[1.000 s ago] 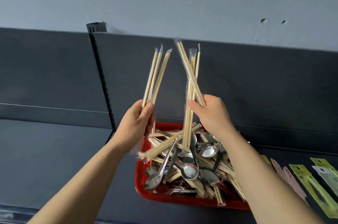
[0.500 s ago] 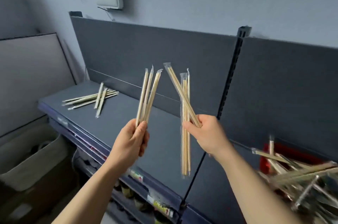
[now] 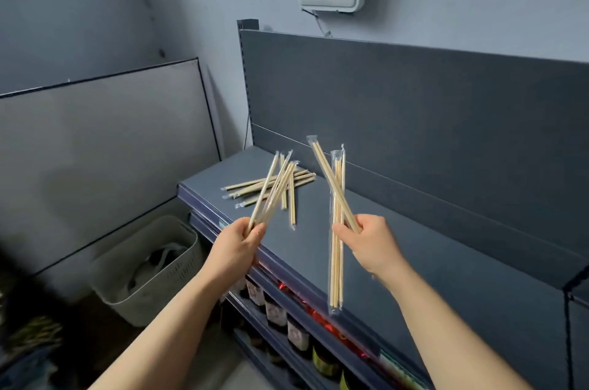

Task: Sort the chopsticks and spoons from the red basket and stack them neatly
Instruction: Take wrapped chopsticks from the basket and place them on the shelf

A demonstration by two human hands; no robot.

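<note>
Head view: wrapped chopsticks lie on shelf, grey basket beside, jars below.

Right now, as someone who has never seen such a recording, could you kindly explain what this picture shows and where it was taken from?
There is no machine here: a person works with bare hands. The single picture comes from a camera worn on the head, looking forward and down, so the two forearms reaching in from below are the wearer's own. The left hand grips a small bunch of wrapped chopsticks, fanned upward. The right hand pinches a second bunch, some pointing up and some hanging below the fingers. Both bunches are held above a dark grey shelf, where a loose pile of wrapped chopsticks lies near its far left end. Under the shelf stand jars, and on the floor at the left is a pale basket.
</note>
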